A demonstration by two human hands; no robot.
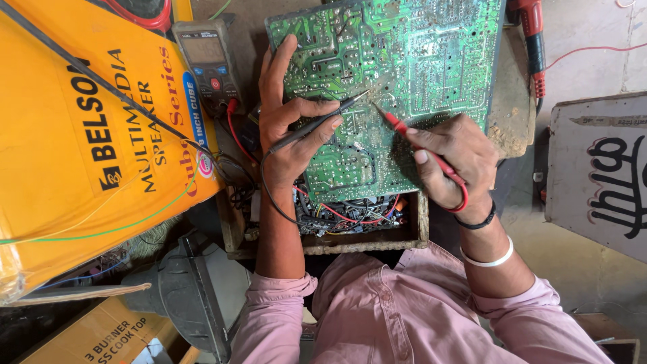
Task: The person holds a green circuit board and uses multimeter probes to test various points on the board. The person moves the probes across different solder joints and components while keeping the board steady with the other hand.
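A large green circuit board (pixel 404 61) lies solder side up on a wooden frame (pixel 364 239). My left hand (pixel 286 135) rests on the board's left edge and grips a black test probe (pixel 323 121), its tip touching the board near the middle. My right hand (pixel 455 158) holds a red test probe (pixel 411 135), whose tip meets the board just right of the black tip. Black and red leads run back to a grey multimeter (pixel 210 64) at the upper left.
A big yellow cardboard box (pixel 87 141) fills the left side, with another carton (pixel 101 334) below it. A red-handled tool (pixel 534 47) lies at the upper right. A white board with black lettering (pixel 600 175) stands on the right. Tangled wires (pixel 350 212) sit under the board.
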